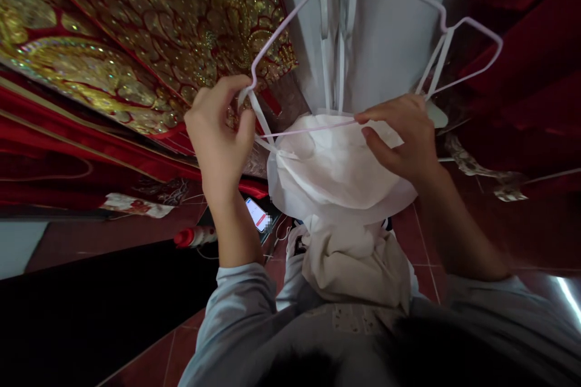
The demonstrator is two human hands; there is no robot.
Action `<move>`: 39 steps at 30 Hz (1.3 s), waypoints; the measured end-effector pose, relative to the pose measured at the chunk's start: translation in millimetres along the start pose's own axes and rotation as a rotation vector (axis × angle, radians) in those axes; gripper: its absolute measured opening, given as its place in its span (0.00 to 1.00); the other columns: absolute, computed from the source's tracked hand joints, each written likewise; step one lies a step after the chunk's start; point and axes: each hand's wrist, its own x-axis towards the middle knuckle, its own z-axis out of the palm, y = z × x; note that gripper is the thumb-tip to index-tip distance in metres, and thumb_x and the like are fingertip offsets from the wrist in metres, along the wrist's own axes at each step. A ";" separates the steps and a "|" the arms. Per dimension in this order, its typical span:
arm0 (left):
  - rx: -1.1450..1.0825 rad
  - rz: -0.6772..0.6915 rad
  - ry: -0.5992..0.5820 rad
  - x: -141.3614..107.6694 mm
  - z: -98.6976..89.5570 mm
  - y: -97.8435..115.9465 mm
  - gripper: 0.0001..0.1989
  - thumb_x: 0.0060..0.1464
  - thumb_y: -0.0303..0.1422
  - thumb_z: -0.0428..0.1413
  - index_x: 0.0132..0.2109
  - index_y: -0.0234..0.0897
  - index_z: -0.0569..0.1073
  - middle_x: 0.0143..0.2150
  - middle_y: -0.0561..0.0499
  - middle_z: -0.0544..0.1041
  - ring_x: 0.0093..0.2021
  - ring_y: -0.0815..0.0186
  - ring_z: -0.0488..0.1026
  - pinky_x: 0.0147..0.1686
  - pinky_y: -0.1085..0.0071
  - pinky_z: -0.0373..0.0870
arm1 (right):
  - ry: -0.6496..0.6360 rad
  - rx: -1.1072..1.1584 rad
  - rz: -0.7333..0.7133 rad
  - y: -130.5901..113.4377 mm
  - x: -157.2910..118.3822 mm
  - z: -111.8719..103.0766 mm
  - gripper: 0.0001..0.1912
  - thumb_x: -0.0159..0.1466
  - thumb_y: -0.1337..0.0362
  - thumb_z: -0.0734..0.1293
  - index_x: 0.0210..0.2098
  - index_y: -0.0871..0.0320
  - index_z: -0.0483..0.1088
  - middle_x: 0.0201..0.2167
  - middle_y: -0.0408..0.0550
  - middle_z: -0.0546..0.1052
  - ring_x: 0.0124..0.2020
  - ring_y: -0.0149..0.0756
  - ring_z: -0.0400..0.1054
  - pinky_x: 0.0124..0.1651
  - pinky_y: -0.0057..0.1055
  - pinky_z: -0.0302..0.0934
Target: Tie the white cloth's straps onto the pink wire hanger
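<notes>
A pale pink hanger (290, 19) hangs in front of me, with a white strappy garment (336, 163) looped on it by thin straps. My left hand (222, 133) is curled round a white strap (259, 110) at the hanger's left notch; its far fingers are partly hidden. My right hand (403, 139) reaches over the garment with fingers stretched and thumb apart. Its fingertips touch the hanger's bottom bar. Behind that hand, another strap (438, 63) hangs from the right notch. The garment's wide white hem spreads below both hands.
Red and gold sequined clothing (136, 42) hangs close on the left, dark red fabric (526, 72) on the right. A lit phone (257, 214) and a red-capped bottle (195, 237) are low left, beside a black surface (113, 302). Red tiles (426, 254) cover the floor.
</notes>
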 end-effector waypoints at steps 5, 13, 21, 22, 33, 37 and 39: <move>0.037 0.195 0.073 -3.3 -4.4 3.8 0.06 0.65 0.30 0.58 0.43 0.42 0.81 0.44 0.51 0.83 0.47 0.59 0.81 0.50 0.61 0.79 | 0.037 0.003 0.014 1.1 -5.3 7.4 0.12 0.73 0.58 0.61 0.48 0.43 0.76 0.46 0.45 0.84 0.47 0.48 0.77 0.59 0.58 0.64; 0.122 0.069 0.361 -11.5 -31.2 -26.2 0.04 0.56 0.29 0.61 0.33 0.42 0.77 0.30 0.51 0.77 0.31 0.62 0.77 0.33 0.57 0.70 | 0.060 0.019 0.002 -6.2 -6.3 7.1 0.12 0.73 0.57 0.62 0.49 0.41 0.76 0.46 0.44 0.85 0.46 0.47 0.78 0.60 0.58 0.64; -0.357 -0.218 0.212 -42.7 -6.9 -57.3 0.07 0.51 0.31 0.63 0.36 0.45 0.72 0.22 0.56 0.72 0.23 0.63 0.72 0.32 0.60 0.73 | 0.074 0.046 -0.050 -1.4 -7.0 7.4 0.12 0.72 0.58 0.64 0.51 0.43 0.76 0.47 0.45 0.85 0.46 0.47 0.78 0.58 0.56 0.66; -0.473 -0.261 0.171 -44.5 -0.8 -57.5 0.09 0.51 0.32 0.64 0.39 0.44 0.73 0.25 0.55 0.77 0.27 0.62 0.76 0.36 0.60 0.76 | 0.076 0.034 -0.052 0.0 -7.4 8.3 0.12 0.72 0.58 0.64 0.51 0.43 0.77 0.47 0.45 0.84 0.46 0.47 0.78 0.58 0.56 0.66; -1.050 -0.066 -0.031 -52.0 40.7 -4.6 0.11 0.67 0.41 0.63 0.39 0.40 0.75 0.30 0.53 0.78 0.43 0.61 0.83 0.53 0.65 0.78 | 0.693 -0.001 -0.056 11.9 -12.3 -0.7 0.17 0.70 0.56 0.69 0.57 0.49 0.75 0.53 0.53 0.78 0.56 0.52 0.74 0.57 0.53 0.71; -1.103 -0.068 0.009 -52.6 44.7 -2.9 0.10 0.67 0.38 0.64 0.38 0.38 0.76 0.25 0.55 0.73 0.35 0.66 0.80 0.44 0.71 0.77 | 0.543 0.032 0.186 12.7 -8.7 -23.1 0.11 0.63 0.66 0.73 0.45 0.52 0.82 0.43 0.52 0.82 0.48 0.49 0.77 0.53 0.50 0.72; -1.077 -0.070 0.035 -52.4 46.2 -4.3 0.10 0.66 0.38 0.65 0.39 0.38 0.75 0.24 0.56 0.72 0.34 0.66 0.79 0.43 0.70 0.77 | 0.377 0.094 0.209 1.2 -2.2 -28.3 0.10 0.61 0.70 0.71 0.39 0.52 0.83 0.36 0.48 0.84 0.43 0.46 0.79 0.52 0.49 0.73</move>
